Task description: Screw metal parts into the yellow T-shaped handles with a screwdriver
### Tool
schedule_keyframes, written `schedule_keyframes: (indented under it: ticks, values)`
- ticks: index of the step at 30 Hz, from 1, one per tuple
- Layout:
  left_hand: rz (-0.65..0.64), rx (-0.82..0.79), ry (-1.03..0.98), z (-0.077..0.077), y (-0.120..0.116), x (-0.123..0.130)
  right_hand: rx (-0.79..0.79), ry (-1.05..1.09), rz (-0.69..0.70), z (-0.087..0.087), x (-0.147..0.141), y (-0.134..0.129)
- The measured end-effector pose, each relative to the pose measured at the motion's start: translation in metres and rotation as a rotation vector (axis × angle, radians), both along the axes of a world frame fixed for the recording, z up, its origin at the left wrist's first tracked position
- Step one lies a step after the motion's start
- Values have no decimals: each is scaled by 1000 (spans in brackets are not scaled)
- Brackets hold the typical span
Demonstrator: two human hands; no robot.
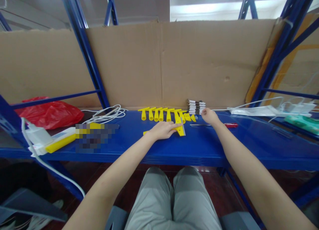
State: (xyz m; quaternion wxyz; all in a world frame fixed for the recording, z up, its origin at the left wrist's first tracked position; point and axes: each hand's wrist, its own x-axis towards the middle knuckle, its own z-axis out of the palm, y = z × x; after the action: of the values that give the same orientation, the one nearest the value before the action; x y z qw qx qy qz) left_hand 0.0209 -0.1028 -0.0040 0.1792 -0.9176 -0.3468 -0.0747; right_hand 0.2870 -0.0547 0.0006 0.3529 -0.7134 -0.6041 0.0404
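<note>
My left hand (163, 130) is closed around the handle of a yellow scraper (179, 130). The scraper lies low over the blue shelf, and a thin metallic strip runs along the edge of its wide head. Behind it, several yellow T-shaped scraper handles (156, 115) stand in a row. Small yellow pieces (193, 118) and tiny metal parts (196, 117) lie at the right end of that row. My right hand (209, 116) has its fingers drawn together beside a stack of small white-and-brown packs (196, 107); whatever is between the fingertips is hidden.
A red-handled screwdriver (230, 125) lies under my right wrist. Left are a coiled white cable (109, 114), a red plastic bag (50, 113) and a power strip (62, 138). A cardboard panel (199, 63) closes the back. Right are a white packet (254, 110) and a green pack (301, 123).
</note>
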Motion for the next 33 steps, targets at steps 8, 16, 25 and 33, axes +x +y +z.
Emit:
schedule_keyframes:
  ticks: [8, 16, 25, 33]
  values:
    - [23, -24, 1, 1, -1, 0, -256, -385, -25, -14, 23, 7]
    - [19, -18, 16, -1, 0, 0, -288, -578, 73, -17, 4, 9]
    - [12, -6, 30, 0, -1, 1, -247, -627, 65, -10, -6, 0]
    - [-6, -15, 26, -1, 0, 1, -294, -450, -21, -13, -2, 14]
